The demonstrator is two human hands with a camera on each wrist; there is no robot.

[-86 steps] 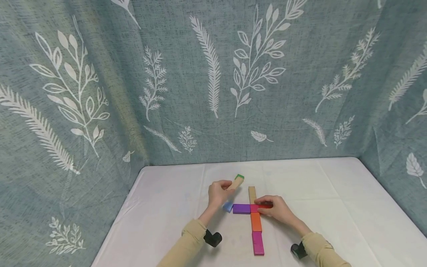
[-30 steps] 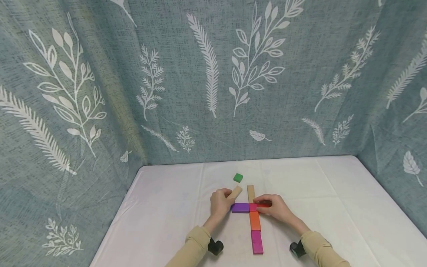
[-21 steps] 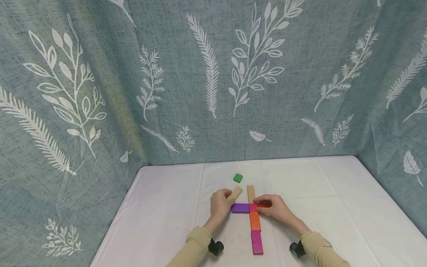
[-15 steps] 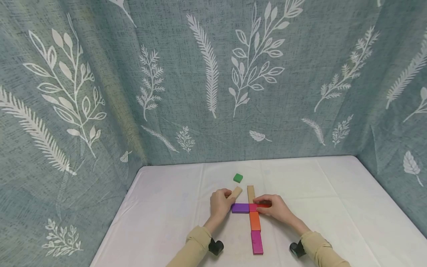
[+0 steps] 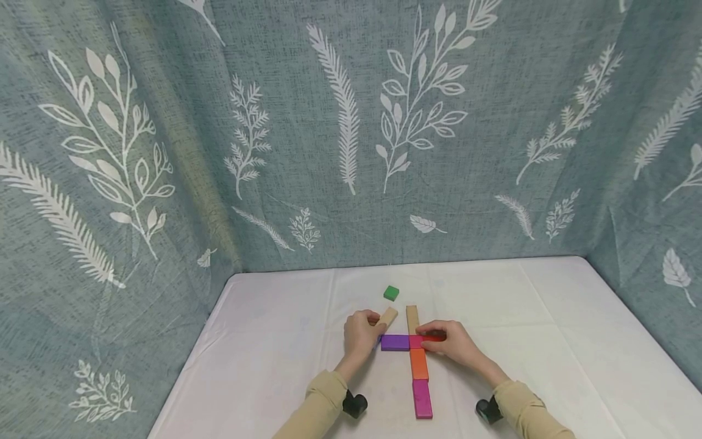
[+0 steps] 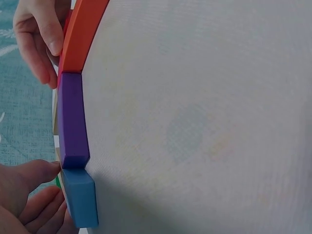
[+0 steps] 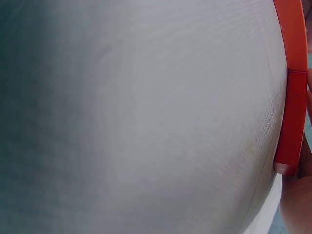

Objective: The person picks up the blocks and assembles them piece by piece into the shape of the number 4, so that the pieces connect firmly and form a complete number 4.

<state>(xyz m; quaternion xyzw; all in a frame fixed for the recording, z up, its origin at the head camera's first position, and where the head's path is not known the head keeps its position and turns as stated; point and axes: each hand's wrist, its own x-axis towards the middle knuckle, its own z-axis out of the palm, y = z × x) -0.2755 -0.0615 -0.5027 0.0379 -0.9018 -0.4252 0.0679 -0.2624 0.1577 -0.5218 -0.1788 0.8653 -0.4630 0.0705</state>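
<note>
My left hand point(image 5: 361, 332) pinches a plain wooden block point(image 5: 388, 317) that slants away to the far right. Under that hand is a light blue block point(image 6: 82, 197); in the left wrist view it meets the end of the purple block point(image 5: 395, 342), and my thumb tip is right at this corner. My right hand point(image 5: 451, 340) grips the red block point(image 7: 292, 122) between thumb and fingers. Its fingertips are at the join with the small pinkish-red block point(image 5: 415, 341). Around that middle block lie a second plain wooden block point(image 5: 412, 318) and an orange block point(image 5: 419, 364), forming a cross.
A magenta block point(image 5: 422, 398) extends the cross toward me. Beyond my left hand lies a small green block point(image 5: 391, 293). All rest on a white-covered table point(image 5: 296, 329), with a leaf-patterned curtain point(image 5: 329, 134) behind and at both sides.
From 2.9 s to one second ago, my left hand came nearer with the wooden block, uncovering the green block and covering the blue one. Since then it barely shifts; my right hand stays put.
</note>
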